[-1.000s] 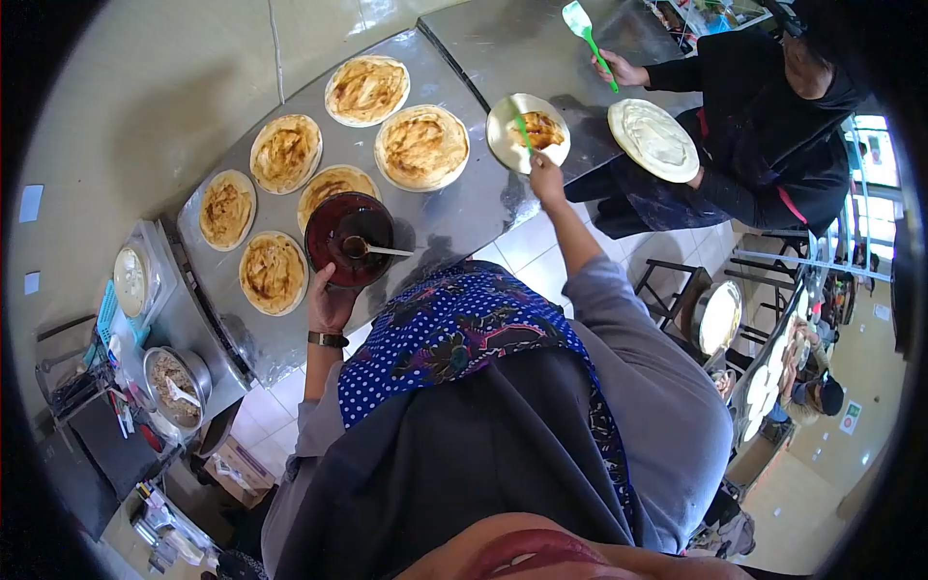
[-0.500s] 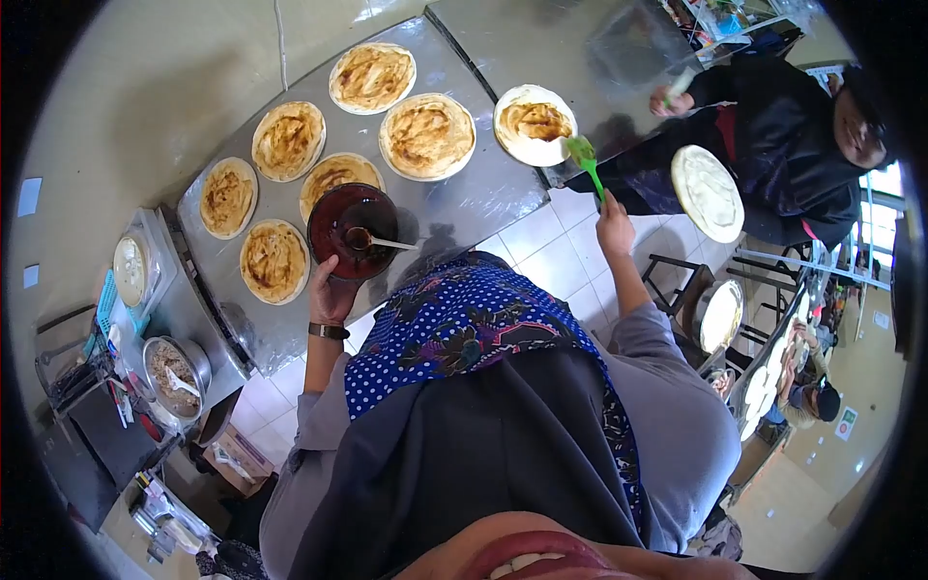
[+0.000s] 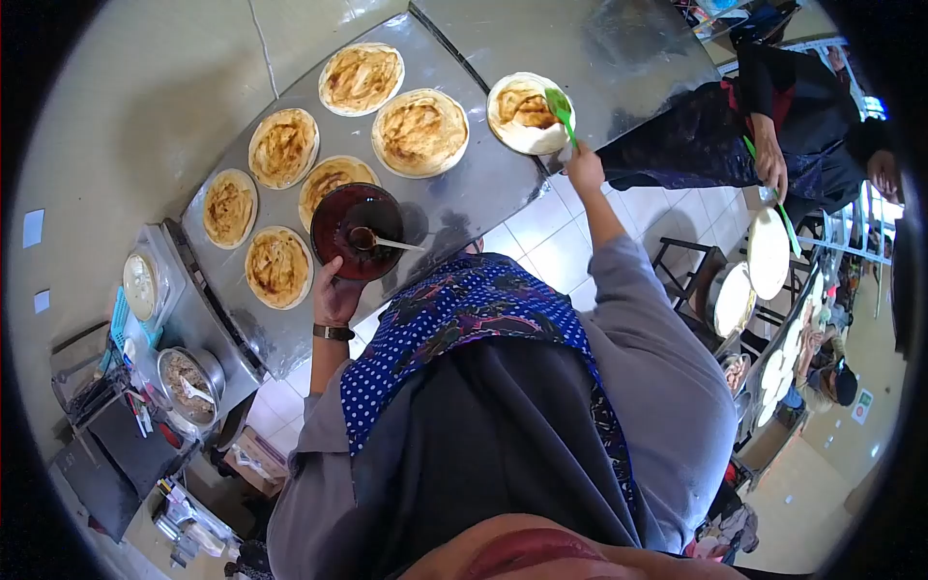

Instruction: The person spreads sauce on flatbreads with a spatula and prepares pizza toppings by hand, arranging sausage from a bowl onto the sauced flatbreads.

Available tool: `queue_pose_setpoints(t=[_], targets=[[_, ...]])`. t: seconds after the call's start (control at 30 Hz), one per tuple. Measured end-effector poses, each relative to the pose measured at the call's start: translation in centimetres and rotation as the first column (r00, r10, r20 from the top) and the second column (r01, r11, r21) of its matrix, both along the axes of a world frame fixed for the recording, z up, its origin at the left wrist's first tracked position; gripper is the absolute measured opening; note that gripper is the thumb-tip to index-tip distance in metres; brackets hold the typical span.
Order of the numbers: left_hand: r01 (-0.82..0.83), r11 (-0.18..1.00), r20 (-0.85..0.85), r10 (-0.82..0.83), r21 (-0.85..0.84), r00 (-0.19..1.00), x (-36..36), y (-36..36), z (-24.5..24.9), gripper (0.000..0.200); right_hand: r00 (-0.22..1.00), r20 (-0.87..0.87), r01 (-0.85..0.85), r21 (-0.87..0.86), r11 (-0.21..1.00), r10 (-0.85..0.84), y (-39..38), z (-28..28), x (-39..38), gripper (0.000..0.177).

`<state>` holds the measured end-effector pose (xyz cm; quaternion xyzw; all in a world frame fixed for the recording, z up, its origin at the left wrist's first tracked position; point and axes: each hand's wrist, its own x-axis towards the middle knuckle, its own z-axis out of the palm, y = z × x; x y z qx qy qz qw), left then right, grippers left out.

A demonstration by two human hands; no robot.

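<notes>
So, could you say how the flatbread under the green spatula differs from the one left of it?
The outer flatbread has sauce on one patch and a pale rim; the neighbouring flatbread is almost fully coated. The green spatula in the right hand touches the outer one; nothing touches the neighbour. Both are round.

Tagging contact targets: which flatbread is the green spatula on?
The rightmost flatbread on the table: only part-sauced, set apart from the fully spread six. The right hand holds the spatula over it.
</notes>
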<state>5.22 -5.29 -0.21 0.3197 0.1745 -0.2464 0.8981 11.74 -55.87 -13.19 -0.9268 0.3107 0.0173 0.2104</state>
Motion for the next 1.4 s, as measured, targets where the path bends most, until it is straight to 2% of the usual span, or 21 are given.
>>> queue_pose_setpoints(t=[0.03, 0.1, 0.17, 0.23, 0.27, 0.3, 0.37, 0.43, 0.5, 0.6, 0.7, 0.77, 0.83, 0.9, 0.97, 1.03, 1.07, 1.1, 1.17, 1.27, 1.4], targets=[[-0.003, 1.000, 0.001, 0.003, -0.005, 1.000, -0.1, 0.0, 0.0, 0.064, 0.997, 0.007, 0.077, 0.155, 0.985, -0.079, 0.3, -0.2, -1.6, 0.032], [-0.014, 0.999, 0.017, 0.014, 0.033, 1.000, -0.4, 0.3, -0.1, 0.068, 0.980, 0.195, -0.077, 0.233, 0.970, 0.031, 2.2, -0.2, -4.4, 0.027], [-0.020, 1.000, 0.018, 0.020, 0.013, 1.000, -0.6, 0.3, -0.2, 0.069, 0.991, 0.132, -0.035, 0.442, 0.896, -0.026, 2.7, -0.2, -4.9, 0.028], [-0.020, 1.000, 0.020, 0.020, -0.005, 1.000, -0.6, 0.4, -0.2, 0.070, 0.984, 0.161, 0.001, 0.442, 0.897, -0.080, 2.5, 0.5, -4.5, 0.033], [-0.005, 1.000, 0.017, 0.004, 0.009, 1.000, -0.4, 0.4, -0.2, 0.070, 0.959, 0.265, 0.006, 0.334, 0.942, -0.101, 2.5, 0.8, -4.2, 0.031], [0.011, 1.000, 0.015, -0.011, 0.023, 1.000, -0.4, 0.4, -0.2, 0.070, 0.958, 0.267, 0.011, 0.332, 0.943, -0.106, 2.8, 0.5, -4.8, 0.031], [0.018, 1.000, 0.044, -0.019, 0.011, 0.999, 0.0, 0.4, -0.3, 0.070, 0.977, 0.213, -0.013, 0.092, 0.996, -0.007, 4.0, -0.8, -6.0, 0.029], [0.020, 1.000, 0.064, -0.020, 0.001, 0.998, 0.2, 0.4, -0.4, 0.069, 0.980, 0.167, -0.156, 0.319, 0.935, 0.106, 5.7, 0.7, -8.0, 0.030], [0.023, 1.000, 0.037, -0.023, 0.004, 0.999, 0.4, 0.7, -0.6, 0.067, 0.983, 0.179, -0.056, 0.511, 0.858, -0.043, 5.8, 1.1, -8.9, 0.030], [0.029, 1.000, 0.027, -0.029, 0.000, 0.999, 0.4, 1.0, -0.8, 0.063, 0.943, 0.296, 0.078, 0.251, 0.965, -0.153, 4.8, 1.4, -9.4, 0.030], [0.031, 1.000, 0.027, -0.031, 0.003, 0.999, 0.4, 1.1, -0.6, 0.060, 0.971, 0.238, -0.031, 0.257, 0.966, -0.032, 6.2, 0.0, -11.1, 0.029], [0.030, 1.000, 0.027, -0.030, -0.004, 0.999, 0.5, 1.2, -0.7, 0.059, 0.984, 0.178, -0.066, 0.353, 0.933, 0.002, 7.5, 2.7, -10.9, 0.028], [0.033, 0.999, 0.022, -0.033, -0.010, 0.999, 0.5, 1.2, -0.8, 0.059, 0.965, 0.199, 0.068, 0.448, 0.891, -0.173, 7.6, 3.3, -10.2, 0.027], [0.044, 0.999, 0.032, -0.043, -0.023, 0.999, 0.5, 1.2, -0.9, 0.059, 0.953, 0.225, 0.126, 0.324, 0.938, -0.205, 6.5, 2.4, -9.3, 0.028], [0.048, 0.999, 0.028, -0.048, -0.014, 0.998, 0.5, 1.1, -0.9, 0.059, 0.959, 0.264, 0.014, 0.331, 0.944, -0.106, 6.6, 0.1, -8.9, 0.027], [0.049, 0.999, 0.027, -0.049, -0.004, 0.998, 0.7, 1.0, -0.9, 0.060, 0.989, 0.146, -0.064, 0.398, 0.915, 0.006, 8.3, 2.6, -7.7, 0.028], [0.051, 0.999, 0.024, -0.051, 0.000, 0.998, 0.6, 0.9, -0.8, 0.060, 0.964, 0.259, -0.143, 0.300, 0.943, 0.064, 8.4, 1.6, -7.0, 0.029], [0.056, 0.998, 0.020, -0.056, 0.003, 0.998, 0.6, 0.8, -0.8, 0.061, 0.964, 0.257, -0.141, 0.303, 0.943, 0.062, 8.1, 1.6, -5.8, 0.029], [0.056, 0.998, 0.017, -0.056, 0.025, 0.998, 0.7, 0.4, -0.5, 0.061, 0.949, 0.244, -0.202, -0.018, 0.979, 0.200, 6.7, 1.6, -2.4, 0.032], [0.055, 0.997, 0.012, -0.055, 0.050, 0.998, 0.6, -0.1, -0.1, 0.062, 0.983, -0.026, -0.184, -0.169, 0.968, 0.182, 3.8, 2.4, 1.3, 0.035], [0.018, 0.998, -0.008, -0.017, 0.057, 1.000, 0.2, 0.1, -0.3, 0.064, 0.994, -0.030, -0.108, -0.248, 0.963, 0.103, -0.2, 0.7, 1.0, 0.035]])
